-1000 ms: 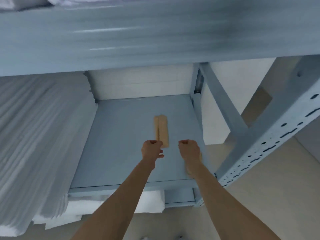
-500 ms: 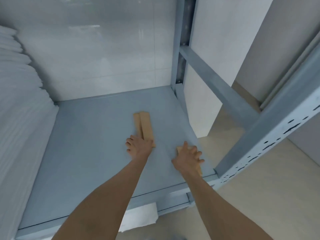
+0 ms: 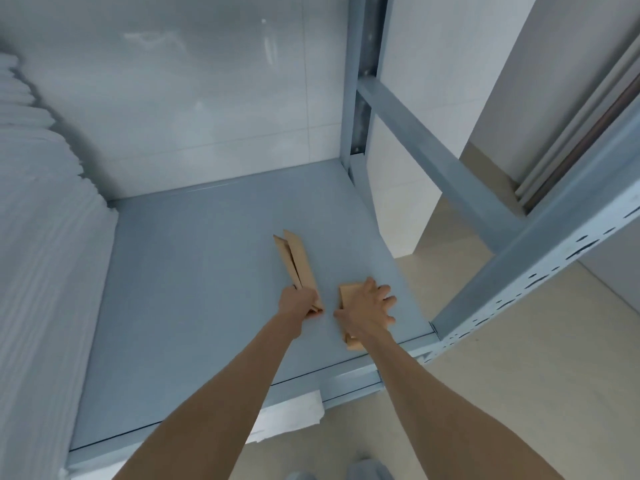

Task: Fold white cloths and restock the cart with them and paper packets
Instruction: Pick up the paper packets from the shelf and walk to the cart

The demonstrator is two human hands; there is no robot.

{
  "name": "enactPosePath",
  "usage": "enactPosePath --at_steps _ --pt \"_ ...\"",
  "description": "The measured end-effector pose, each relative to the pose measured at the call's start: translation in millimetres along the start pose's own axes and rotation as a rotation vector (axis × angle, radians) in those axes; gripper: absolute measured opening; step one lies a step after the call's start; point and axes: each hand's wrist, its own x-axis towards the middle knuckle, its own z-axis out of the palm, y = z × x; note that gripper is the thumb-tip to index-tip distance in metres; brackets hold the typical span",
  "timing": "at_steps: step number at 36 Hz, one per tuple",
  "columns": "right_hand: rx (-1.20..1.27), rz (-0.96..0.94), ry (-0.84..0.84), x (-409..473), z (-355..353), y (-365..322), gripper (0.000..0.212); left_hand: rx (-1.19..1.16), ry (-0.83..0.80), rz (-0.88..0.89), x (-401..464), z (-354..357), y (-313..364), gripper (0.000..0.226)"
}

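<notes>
Two long brown paper packets (image 3: 295, 259) lie on the blue-grey metal shelf (image 3: 194, 271), their far ends splayed apart. My left hand (image 3: 300, 301) is closed around their near ends. My right hand (image 3: 367, 308) lies fingers spread on top of another brown paper packet (image 3: 348, 294) close to the shelf's front right corner; most of that packet is hidden under the hand. A tall stack of folded white cloths (image 3: 45, 258) fills the left side of the shelf.
A slanted metal brace (image 3: 426, 161) and a perforated upright post (image 3: 540, 275) frame the shelf's right side. White wall tiles stand behind. More white cloth (image 3: 294, 412) shows on the level below. Beige floor lies to the right.
The view has dropped below the upper shelf and closer in. My left hand has closed on the two long packets, and my right hand has shifted up over the other packet.
</notes>
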Motion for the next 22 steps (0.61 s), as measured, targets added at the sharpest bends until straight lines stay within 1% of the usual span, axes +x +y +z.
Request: enactPosePath --at_steps 5,7,10,13,15,17,19,22 --pt "0.083 0.018 -0.064 -17 -5 -6 0.094 -0.115 -0.147 -0.095 -31 -14 -4 0.022" --pt "0.146 0.033 -0.082 -24 -10 -10 0.095 -0.114 -0.226 -0.105 -40 -21 -4 0.032" --pt "0.24 0.054 -0.086 -33 -20 -18 0.097 -0.108 -0.336 -0.108 -57 -32 -1 0.036" --pt "0.328 0.058 -0.084 -43 -31 -23 0.095 -0.139 -0.406 -0.092 -73 -38 6 0.039" --pt "0.415 0.044 -0.076 -50 -39 -24 0.093 -0.175 -0.436 -0.067 -82 -41 10 0.038" --pt "0.505 0.023 -0.066 -58 -45 -23 0.093 -0.193 -0.469 -0.047 -93 -43 15 0.041" --pt "0.55 0.006 -0.046 -67 -50 -22 0.094 -0.186 -0.5 -0.023 -103 -44 19 0.046" --pt "0.58 0.0 0.004 -81 -57 -21 0.096 -0.15 -0.525 0.015 -116 -43 22 0.048"
